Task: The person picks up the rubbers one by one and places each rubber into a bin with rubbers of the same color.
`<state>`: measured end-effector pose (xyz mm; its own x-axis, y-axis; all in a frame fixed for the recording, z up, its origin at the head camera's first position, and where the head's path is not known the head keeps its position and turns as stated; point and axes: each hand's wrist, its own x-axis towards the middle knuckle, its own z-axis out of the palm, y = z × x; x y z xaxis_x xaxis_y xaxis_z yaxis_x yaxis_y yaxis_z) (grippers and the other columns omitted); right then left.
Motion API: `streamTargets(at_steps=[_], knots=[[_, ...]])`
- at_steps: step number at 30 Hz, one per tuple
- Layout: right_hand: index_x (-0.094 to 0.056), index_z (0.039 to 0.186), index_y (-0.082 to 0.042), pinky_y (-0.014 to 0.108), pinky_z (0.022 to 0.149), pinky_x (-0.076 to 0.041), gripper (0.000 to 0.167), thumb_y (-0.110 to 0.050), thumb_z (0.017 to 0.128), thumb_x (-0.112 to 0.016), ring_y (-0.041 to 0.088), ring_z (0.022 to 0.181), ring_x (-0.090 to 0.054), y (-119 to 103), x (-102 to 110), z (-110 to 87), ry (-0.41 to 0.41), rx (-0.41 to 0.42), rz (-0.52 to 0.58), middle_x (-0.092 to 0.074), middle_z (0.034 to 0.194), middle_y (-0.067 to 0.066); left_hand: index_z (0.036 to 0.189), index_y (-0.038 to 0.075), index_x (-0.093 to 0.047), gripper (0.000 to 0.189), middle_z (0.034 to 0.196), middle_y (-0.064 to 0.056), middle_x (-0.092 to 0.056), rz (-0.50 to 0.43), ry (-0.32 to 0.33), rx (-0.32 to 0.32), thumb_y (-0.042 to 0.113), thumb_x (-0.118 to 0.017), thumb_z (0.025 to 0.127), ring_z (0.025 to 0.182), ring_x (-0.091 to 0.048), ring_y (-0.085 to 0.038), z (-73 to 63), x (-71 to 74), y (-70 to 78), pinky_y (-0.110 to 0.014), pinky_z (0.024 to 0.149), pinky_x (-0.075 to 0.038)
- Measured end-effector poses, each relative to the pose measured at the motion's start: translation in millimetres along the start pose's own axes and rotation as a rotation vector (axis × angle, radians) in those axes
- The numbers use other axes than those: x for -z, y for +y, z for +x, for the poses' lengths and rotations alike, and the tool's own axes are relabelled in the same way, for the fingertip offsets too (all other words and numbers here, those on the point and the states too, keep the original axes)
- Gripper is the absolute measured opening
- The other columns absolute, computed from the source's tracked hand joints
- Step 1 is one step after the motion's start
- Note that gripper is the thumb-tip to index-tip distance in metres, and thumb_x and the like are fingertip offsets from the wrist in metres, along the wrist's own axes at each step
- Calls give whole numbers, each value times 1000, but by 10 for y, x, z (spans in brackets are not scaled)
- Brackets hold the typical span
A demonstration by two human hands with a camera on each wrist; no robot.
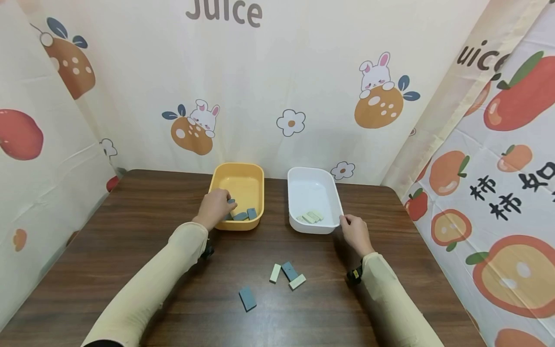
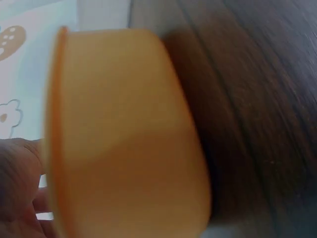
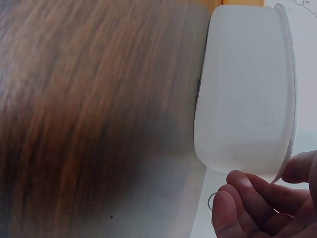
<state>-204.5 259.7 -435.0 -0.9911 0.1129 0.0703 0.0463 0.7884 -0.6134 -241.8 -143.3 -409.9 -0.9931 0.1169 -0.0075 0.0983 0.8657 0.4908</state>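
My left hand (image 1: 215,208) reaches over the near left side of the yellow bin (image 1: 239,166). Between its thumb and index finger shows a small blue-grey block (image 1: 231,201), which they seem to pinch. More blue-grey blocks (image 1: 252,213) lie inside at the near end. From the left wrist view, the bin's wall (image 2: 124,124) hides most of those fingers. My right hand (image 1: 357,234) grips the near right corner of the white bin (image 1: 310,174), thumb at the rim and fingers under it in the right wrist view. Several pale green blocks (image 1: 310,217) lie in that bin.
On the dark wooden table (image 1: 173,289), nearer me, lie a lone blue-grey block (image 1: 247,299), a pale green block (image 1: 275,273), and another blue-grey block (image 1: 289,271) touching a second pale green one (image 1: 297,282). A printed curtain (image 1: 260,72) hangs behind the bins.
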Motion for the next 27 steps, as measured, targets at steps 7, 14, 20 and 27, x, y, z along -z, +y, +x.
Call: streamTargets(at_steps=[7, 14, 20, 27], knots=[[-68, 111, 7, 39, 73, -48, 38, -22, 101, -45, 28, 80, -60, -8, -5, -1, 19, 7, -7, -71, 101, 24, 53, 14, -42, 44, 47, 5, -31, 49, -50, 2, 19, -65, 90, 43, -33, -11, 76, -109, -4, -25, 47, -32], [-69, 110, 7, 36, 71, -47, 38, -21, 100, -46, 27, 78, -59, -3, -10, 5, 28, 5, -12, -71, 98, 23, 51, 15, -41, 41, 46, 4, -31, 36, -83, 22, 10, -61, 87, 44, -31, -11, 159, -158, -10, -25, 47, -32], [-68, 111, 7, 40, 75, -49, 39, -22, 101, -45, 29, 82, -60, -1, -14, 1, 29, 2, -11, -70, 100, 24, 49, 15, -42, 38, 45, 4, -31, 32, -99, 27, 5, -59, 81, 44, -30, -11, 224, -192, -36, -25, 46, -32], [-68, 112, 7, 39, 75, -48, 39, -22, 101, -45, 29, 81, -60, -3, -10, 2, 24, -6, -9, -70, 101, 23, 50, 15, -41, 37, 46, 4, -32, 82, -108, 31, 8, -62, 80, 44, -33, -12, 243, -218, -46, -25, 44, -32]])
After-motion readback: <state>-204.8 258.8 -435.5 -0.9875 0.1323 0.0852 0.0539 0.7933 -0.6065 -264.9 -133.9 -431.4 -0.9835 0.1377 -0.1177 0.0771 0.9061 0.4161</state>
